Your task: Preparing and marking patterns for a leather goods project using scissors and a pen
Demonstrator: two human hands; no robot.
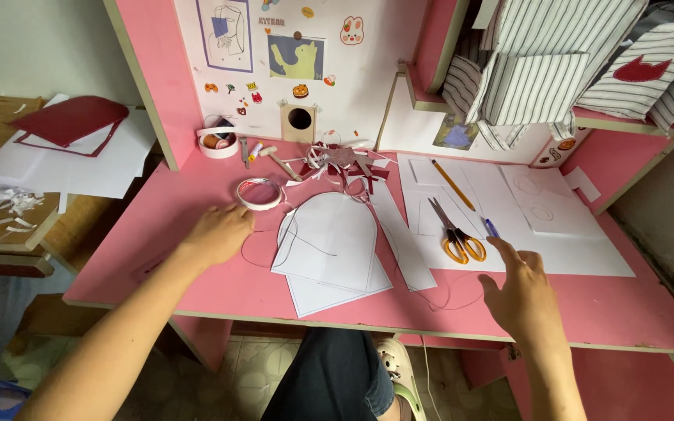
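Head view, looking down on a pink worktop (196, 226). The left hand (218, 232) rests knuckles-up on the worktop, just below a roll of tape (260, 193) and just left of the arch-shaped white paper pieces (333, 242), stacked near the front edge. The right hand (523, 292) hovers open, fingers spread, near the front edge, just below the orange-handled scissors (455, 232), which lie on white sheets (555, 234) toward the right edge. A yellow pencil (452, 185) lies beyond the scissors. A thin thread (431, 300) trails across the worktop between the hands.
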